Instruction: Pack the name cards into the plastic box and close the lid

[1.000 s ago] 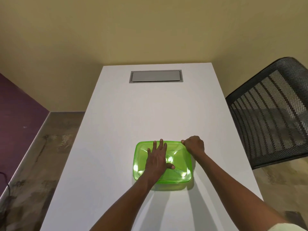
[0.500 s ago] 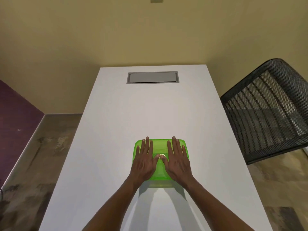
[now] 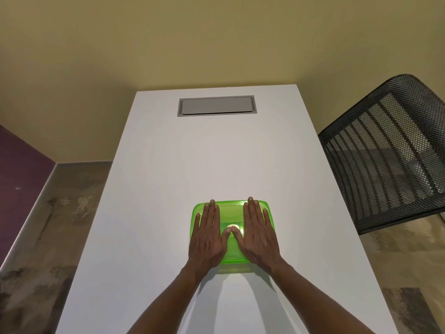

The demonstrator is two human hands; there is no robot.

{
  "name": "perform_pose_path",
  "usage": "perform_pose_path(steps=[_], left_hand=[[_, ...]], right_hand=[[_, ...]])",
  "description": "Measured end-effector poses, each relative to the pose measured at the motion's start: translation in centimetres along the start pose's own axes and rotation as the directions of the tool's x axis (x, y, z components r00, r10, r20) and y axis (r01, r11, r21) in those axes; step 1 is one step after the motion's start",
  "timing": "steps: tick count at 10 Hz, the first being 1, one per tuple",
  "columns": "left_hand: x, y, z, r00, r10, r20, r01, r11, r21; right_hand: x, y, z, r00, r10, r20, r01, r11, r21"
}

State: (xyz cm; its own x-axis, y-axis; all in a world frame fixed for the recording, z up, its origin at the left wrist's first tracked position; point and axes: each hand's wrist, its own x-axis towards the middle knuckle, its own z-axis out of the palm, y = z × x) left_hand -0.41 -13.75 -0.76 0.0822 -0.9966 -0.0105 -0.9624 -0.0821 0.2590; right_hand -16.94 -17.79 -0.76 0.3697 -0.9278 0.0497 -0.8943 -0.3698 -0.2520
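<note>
A translucent green plastic box (image 3: pixel 232 213) with its lid on sits near the front middle of the white table (image 3: pixel 216 153). My left hand (image 3: pixel 208 235) lies flat on the left half of the lid, fingers straight. My right hand (image 3: pixel 258 233) lies flat on the right half in the same way. The two thumbs meet at the lid's centre. No name cards show; whatever is in the box is hidden under my hands and the lid.
A grey cable hatch (image 3: pixel 216 106) is set into the table's far end. A black mesh chair (image 3: pixel 387 150) stands at the right of the table. Yellow walls close off the back, and mottled floor lies on both sides.
One second ago my right hand was curled at the lid's far right corner; it moved onto the lid and flattened beside the left. Both hands have since stayed flat, pressing down.
</note>
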Motion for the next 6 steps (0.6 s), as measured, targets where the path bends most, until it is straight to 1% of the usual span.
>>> perform_pose_path(steps=[1, 3, 4, 5, 6], left_hand=[[0.0, 0.0, 0.1, 1.0, -0.012, 0.009, 0.012, 1.0, 0.004], [0.0, 0.3, -0.8, 0.999, 0.005, 0.049, -0.005, 1.0, 0.003], [0.0, 0.4, -1.3, 0.994, -0.001, 0.106, 0.0, 1.0, 0.005], [0.4, 0.2, -1.8, 0.989, 0.016, 0.15, -0.009, 0.999, -0.048], [0.9, 0.3, -3.0, 0.993, 0.016, 0.117, -0.003, 0.994, -0.109]], right_hand=[[0.1, 0.1, 0.1, 1.0, -0.014, -0.003, 0.013, 1.0, -0.007], [0.0, 0.0, -0.6, 0.999, -0.01, 0.035, 0.011, 0.999, -0.032], [0.0, -0.2, -1.1, 0.997, -0.005, 0.072, 0.008, 0.999, -0.049], [-0.1, -0.5, -1.8, 0.999, -0.01, 0.041, 0.011, 0.999, -0.031], [0.2, -0.7, -3.0, 1.0, -0.016, -0.005, 0.016, 1.0, -0.007]])
